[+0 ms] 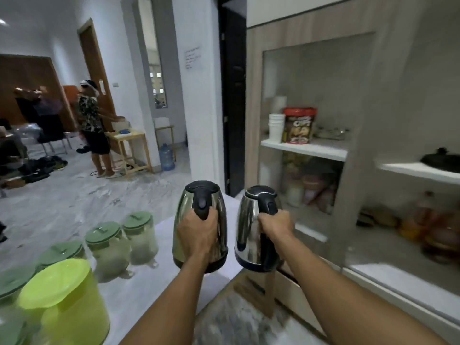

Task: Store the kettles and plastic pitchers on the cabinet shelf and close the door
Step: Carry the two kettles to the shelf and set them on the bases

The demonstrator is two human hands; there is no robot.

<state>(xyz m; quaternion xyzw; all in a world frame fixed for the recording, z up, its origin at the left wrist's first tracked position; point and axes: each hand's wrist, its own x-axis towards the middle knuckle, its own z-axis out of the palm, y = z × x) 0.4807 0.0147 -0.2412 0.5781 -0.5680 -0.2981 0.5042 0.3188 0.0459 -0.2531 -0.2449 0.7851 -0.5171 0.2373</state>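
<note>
I hold two steel kettles with black handles, both lifted off the white table (154, 282). My left hand (196, 232) grips the handle of the left kettle (185, 207). My right hand (276, 225) grips the handle of the right kettle (246, 220), which hangs past the table's edge towards the cabinet (353, 170). Several clear plastic pitchers with green lids (139, 235) stand on the table at the left, behind a lime-green pitcher (67, 302). The cabinet's door is open, with its white upper shelf (306, 148) in view.
The upper shelf carries stacked white cups (276, 128), a red-lidded snack tub (298, 125) and glassware. Blurred containers fill the space below it. To the right, another compartment holds a black pan (440, 160). A person (94, 130) stands far left by a small wooden table.
</note>
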